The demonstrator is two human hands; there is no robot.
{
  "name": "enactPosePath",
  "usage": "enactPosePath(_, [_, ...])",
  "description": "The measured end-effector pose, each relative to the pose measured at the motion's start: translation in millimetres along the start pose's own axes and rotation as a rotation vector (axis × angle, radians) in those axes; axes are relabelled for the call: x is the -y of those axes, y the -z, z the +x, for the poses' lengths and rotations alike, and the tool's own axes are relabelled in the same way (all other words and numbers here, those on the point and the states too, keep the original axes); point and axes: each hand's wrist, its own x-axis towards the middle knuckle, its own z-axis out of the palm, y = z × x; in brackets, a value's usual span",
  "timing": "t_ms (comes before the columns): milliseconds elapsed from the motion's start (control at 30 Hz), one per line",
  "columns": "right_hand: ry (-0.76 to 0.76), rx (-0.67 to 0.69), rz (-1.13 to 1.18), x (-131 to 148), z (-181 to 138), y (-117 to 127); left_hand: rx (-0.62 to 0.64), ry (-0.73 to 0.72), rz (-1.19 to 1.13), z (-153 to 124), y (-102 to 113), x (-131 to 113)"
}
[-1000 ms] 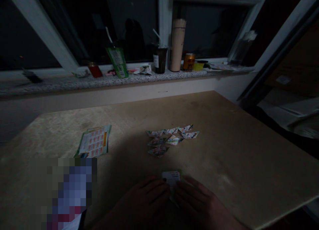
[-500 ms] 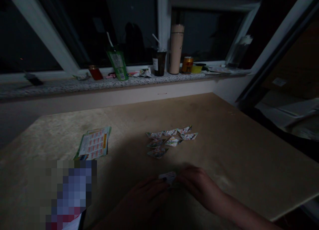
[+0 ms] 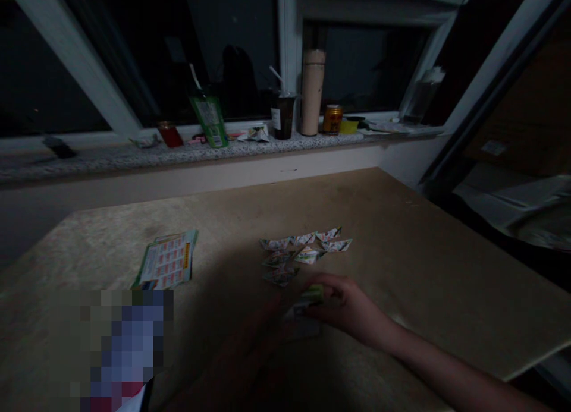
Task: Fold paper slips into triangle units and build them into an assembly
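Note:
Just in front of me a small printed sheet of paper (image 3: pixel 301 324), partly folded over with a green edge raised, lies low over the table. My right hand (image 3: pixel 350 308) pinches its upper right part between thumb and fingers. At the sheet's left side is my left hand (image 3: pixel 254 340), dark and blurred; its fingers reach toward the paper, but their grip does not show clearly. Beyond the hands, several folded paper boats (image 3: pixel 308 255) stand grouped in rows on the table.
A stack of printed leaflets (image 3: pixel 167 260) lies on the table (image 3: pixel 428 269) at left. Near the front left edge is a pixelated blue item (image 3: pixel 134 346). The windowsill (image 3: pixel 250 147) holds a green cup (image 3: pixel 209 120), a dark cup (image 3: pixel 283 118), a tall flask (image 3: pixel 313 94) and a can (image 3: pixel 332 119).
My right hand has moved up and now lifts an edge of the paper, opening the fold wider. My left hand has shifted slightly left. The boats stay in place.

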Motion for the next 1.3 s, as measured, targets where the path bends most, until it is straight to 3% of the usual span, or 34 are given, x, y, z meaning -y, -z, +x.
enactPosePath(100, [-0.12,0.014,0.246,-14.1,9.3,-3.0,0.001,-0.058,0.059,2.5,1.3,-0.3])
enactPosePath(200, [-0.154,-0.009,0.261,-24.7,14.0,-4.1,0.071,-0.131,0.07,8.3,2.8,-3.4])
enactPosePath(433, [-0.116,-0.136,-0.179,-32.7,14.6,-2.7,0.33,-0.075,0.062,23.7,10.3,-14.0])
enactPosePath(600, [-0.097,-0.17,-0.457,-31.1,15.2,-1.6,0.435,-0.004,0.038,24.4,12.0,-15.0])
enactPosePath(967, [-0.009,-0.144,-0.601,-37.4,21.4,1.9,0.46,0.095,0.011,22.0,9.8,-13.5])
enactPosePath(1300, [0.154,-0.1,-0.477,-30.2,10.7,0.2,0.462,0.124,0.008,27.6,10.6,-17.4])
